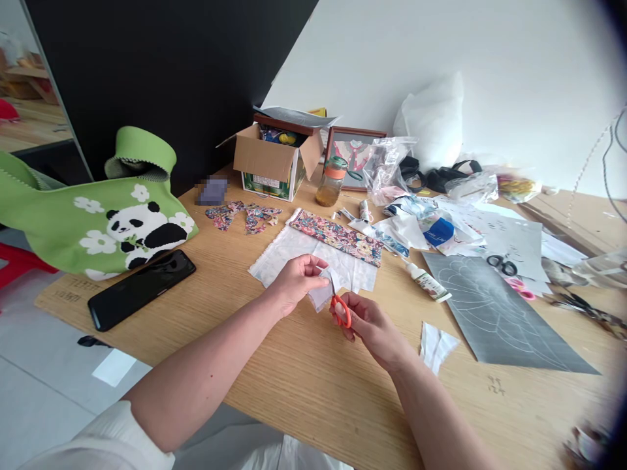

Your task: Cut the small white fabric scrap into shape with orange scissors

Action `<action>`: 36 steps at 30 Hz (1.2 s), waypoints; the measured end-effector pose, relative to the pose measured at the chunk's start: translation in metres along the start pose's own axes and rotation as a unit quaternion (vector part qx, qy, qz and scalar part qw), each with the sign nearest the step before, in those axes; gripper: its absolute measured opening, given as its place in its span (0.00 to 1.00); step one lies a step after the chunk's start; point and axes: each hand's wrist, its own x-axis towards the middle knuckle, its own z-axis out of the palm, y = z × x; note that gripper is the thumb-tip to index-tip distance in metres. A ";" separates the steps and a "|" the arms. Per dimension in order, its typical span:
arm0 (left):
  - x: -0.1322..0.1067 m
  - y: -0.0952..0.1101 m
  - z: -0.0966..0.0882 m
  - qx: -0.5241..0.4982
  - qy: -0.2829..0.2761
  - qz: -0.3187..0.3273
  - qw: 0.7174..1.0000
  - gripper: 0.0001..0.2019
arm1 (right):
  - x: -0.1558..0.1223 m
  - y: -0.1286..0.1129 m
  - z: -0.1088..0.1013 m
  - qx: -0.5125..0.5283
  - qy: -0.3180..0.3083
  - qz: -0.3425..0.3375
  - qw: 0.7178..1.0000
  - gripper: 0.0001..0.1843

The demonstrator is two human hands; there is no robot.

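My left hand pinches a small white piece of fabric just above the wooden table. My right hand grips small orange-handled scissors, whose blades reach up into the white piece. Behind the hands a larger white fabric sheet lies flat, with a floral fabric strip along its far edge.
A black phone and a green panda bag lie at left. A cardboard box, a jar, a glue bottle, grey patterned paper, black scissors and a white scrap crowd the back and right.
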 end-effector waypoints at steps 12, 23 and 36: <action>0.000 0.000 -0.001 0.000 0.006 0.003 1.000 0.18 | 0.001 -0.001 0.001 0.002 0.011 0.000 1.000 0.24; -0.002 0.005 0.000 -0.016 0.024 -0.014 0.999 0.17 | 0.001 0.001 0.000 0.011 0.017 0.003 1.000 0.24; 0.000 0.003 -0.001 -0.002 0.011 0.002 1.000 0.18 | 0.001 -0.001 0.000 0.008 0.002 0.008 1.000 0.24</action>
